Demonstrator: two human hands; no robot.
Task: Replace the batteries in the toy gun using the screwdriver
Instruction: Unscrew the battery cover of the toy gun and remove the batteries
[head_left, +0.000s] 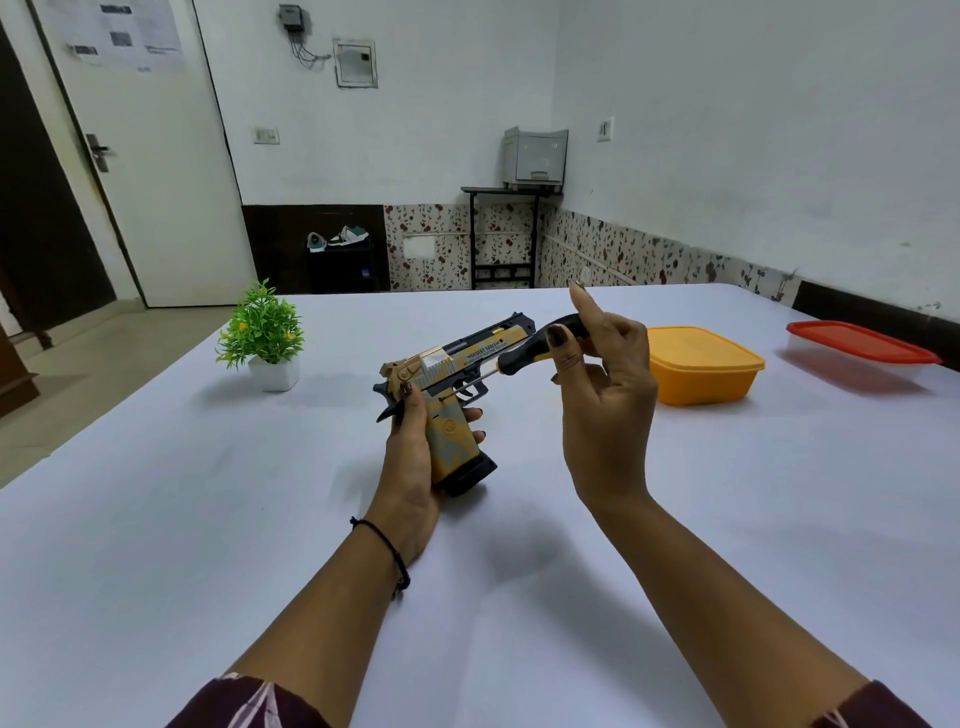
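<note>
I see one gun (467, 358) held above the middle of the table (208, 519), with my left hand (410, 467) curled round its grip and the barrel pointing far-right. My right hand (608, 395) pinches the one screwdriver (524, 354) by its handle, index finger raised straight, the tip touching the gun just behind the trigger. One plant (262, 327) stands far left, and two lidded boxes sit far right, one yellow (701, 364) and one red (862, 353).

The toy gun (466, 356) looks matt plastic, the table (208, 519) smooth.
</note>
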